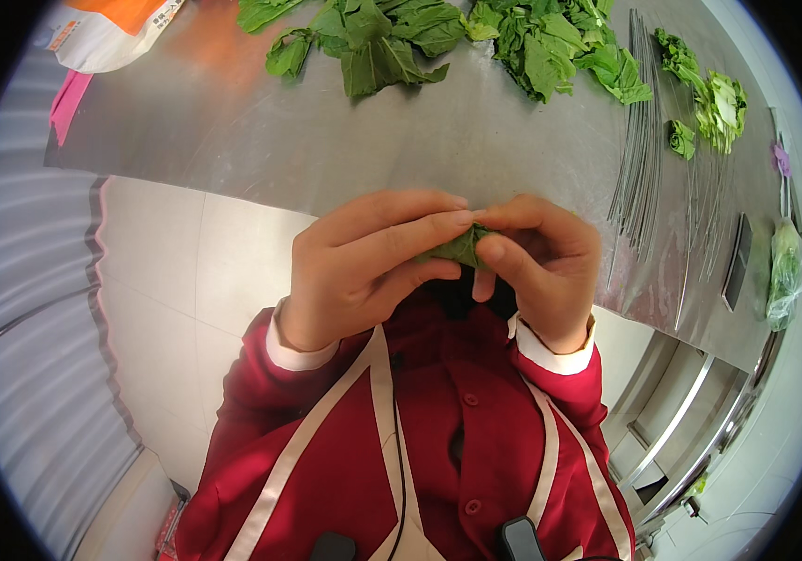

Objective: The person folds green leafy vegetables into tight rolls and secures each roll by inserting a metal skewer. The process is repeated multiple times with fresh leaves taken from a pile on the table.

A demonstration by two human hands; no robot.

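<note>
Between my two hands, in front of my chest, is a folded or rolled green leaf. My left hand lays its fingers over the leaf's left end, with the thumb beneath. My right hand pinches the right end between thumb and fingers. Most of the leaf is hidden by my fingers. Beyond my hands, loose green leaves lie spread along the far part of the steel table. A second pile of leaves sits to their right.
Right of the leaves lies a bundle of thin metal rods, with a small rolled leaf and a leaf bunch beyond. A dark phone-like slab and bagged greens are near the right edge. A white-orange package is far left.
</note>
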